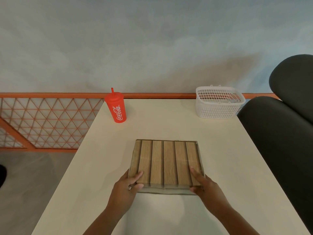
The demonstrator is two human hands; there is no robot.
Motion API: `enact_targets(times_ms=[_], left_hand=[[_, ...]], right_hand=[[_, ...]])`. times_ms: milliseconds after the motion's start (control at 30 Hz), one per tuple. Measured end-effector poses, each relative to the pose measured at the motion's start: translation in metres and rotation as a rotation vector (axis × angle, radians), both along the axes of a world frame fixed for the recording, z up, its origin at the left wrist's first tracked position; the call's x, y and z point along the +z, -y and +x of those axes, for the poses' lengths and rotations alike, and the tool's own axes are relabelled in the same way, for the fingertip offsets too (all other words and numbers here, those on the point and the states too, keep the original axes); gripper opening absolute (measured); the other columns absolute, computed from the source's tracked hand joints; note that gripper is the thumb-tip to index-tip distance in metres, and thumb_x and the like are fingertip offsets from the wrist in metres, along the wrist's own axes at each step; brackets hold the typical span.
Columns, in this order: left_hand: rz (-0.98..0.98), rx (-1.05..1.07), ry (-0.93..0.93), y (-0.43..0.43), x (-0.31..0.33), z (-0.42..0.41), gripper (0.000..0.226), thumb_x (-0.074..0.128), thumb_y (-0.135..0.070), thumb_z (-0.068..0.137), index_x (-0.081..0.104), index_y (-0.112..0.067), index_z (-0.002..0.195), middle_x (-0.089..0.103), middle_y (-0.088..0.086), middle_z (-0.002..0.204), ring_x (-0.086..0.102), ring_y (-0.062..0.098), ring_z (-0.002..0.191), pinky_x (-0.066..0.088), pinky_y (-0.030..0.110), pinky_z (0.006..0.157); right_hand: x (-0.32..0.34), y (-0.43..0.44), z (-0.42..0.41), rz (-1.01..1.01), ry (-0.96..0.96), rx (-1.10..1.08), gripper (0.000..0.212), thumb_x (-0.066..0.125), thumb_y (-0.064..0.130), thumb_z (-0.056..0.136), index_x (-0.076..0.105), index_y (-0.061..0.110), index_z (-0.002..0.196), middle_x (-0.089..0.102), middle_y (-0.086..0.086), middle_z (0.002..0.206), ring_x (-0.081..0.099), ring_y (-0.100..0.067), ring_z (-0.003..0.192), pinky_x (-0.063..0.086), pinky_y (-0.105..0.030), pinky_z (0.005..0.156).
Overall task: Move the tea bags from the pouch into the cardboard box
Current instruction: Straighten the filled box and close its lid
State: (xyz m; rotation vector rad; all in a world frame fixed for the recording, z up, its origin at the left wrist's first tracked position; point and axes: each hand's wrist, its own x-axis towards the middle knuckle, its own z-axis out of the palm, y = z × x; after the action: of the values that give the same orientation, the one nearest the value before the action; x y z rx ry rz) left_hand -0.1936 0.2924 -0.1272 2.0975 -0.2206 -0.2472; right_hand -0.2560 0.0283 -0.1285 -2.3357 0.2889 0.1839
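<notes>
Both near corners of the box (166, 160) on the worktop (169, 121) are grasped, one by the left grip (126, 185), the other by the right grip (205, 185).

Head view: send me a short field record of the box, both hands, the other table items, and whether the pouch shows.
box: flat square cardboard box with a slatted wood-look top, near middle of the white table, interior hidden
left hand: grips the near-left corner, thumb on top
right hand: grips the near-right corner
far left: red plastic cup with straw, upright
far right: white plastic mesh basket
pouch, tea bags: not visible
</notes>
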Motion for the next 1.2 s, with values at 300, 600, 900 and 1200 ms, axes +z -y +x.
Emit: enact_targets(times_ms=[300, 600, 900, 1200], left_hand=[[-0.01, 0.028, 0.009, 0.018, -0.004, 0.067, 0.04, 0.061, -0.004, 0.086, 0.061, -0.031, 0.115, 0.049, -0.01, 0.126, 0.044, 0.003, 0.118, 0.026, -0.002, 0.091], [-0.057, 0.083, -0.047, 0.05, -0.001, 0.144, 0.035, 0.054, -0.004, 0.09, 0.06, -0.02, 0.121, 0.051, -0.007, 0.125, 0.044, 0.002, 0.109, 0.03, 0.003, 0.09], [-0.055, 0.107, -0.072, 0.079, -0.008, 0.218, 0.036, 0.056, -0.008, 0.09, 0.059, -0.025, 0.122, 0.055, 0.001, 0.13, 0.049, 0.016, 0.119, 0.033, 0.018, 0.097], [-0.108, 0.14, -0.045, 0.109, -0.015, 0.281, 0.036, 0.056, -0.004, 0.089, 0.062, -0.024, 0.119, 0.053, 0.003, 0.133, 0.048, 0.019, 0.122, 0.035, 0.024, 0.103]], right_hand=[[-0.001, 0.018, 0.069, 0.039, -0.026, -0.031, 0.059, 0.057, 0.022, 0.091, 0.031, 0.035, 0.142, 0.044, -0.001, 0.138, 0.046, -0.016, 0.121, 0.033, -0.02, 0.098], [0.002, 0.038, 0.149, 0.074, -0.016, -0.08, 0.052, 0.058, 0.018, 0.09, 0.038, 0.026, 0.138, 0.047, -0.007, 0.133, 0.047, -0.014, 0.103, 0.036, -0.022, 0.089], [0.0, 0.065, 0.218, 0.062, 0.022, -0.084, 0.051, 0.057, 0.019, 0.091, 0.039, 0.026, 0.138, 0.051, -0.009, 0.129, 0.046, -0.011, 0.097, 0.034, -0.023, 0.086], [-0.004, 0.091, 0.278, 0.079, 0.045, -0.111, 0.049, 0.053, 0.016, 0.093, 0.038, 0.024, 0.139, 0.049, -0.009, 0.131, 0.045, -0.018, 0.11, 0.031, -0.021, 0.09]])
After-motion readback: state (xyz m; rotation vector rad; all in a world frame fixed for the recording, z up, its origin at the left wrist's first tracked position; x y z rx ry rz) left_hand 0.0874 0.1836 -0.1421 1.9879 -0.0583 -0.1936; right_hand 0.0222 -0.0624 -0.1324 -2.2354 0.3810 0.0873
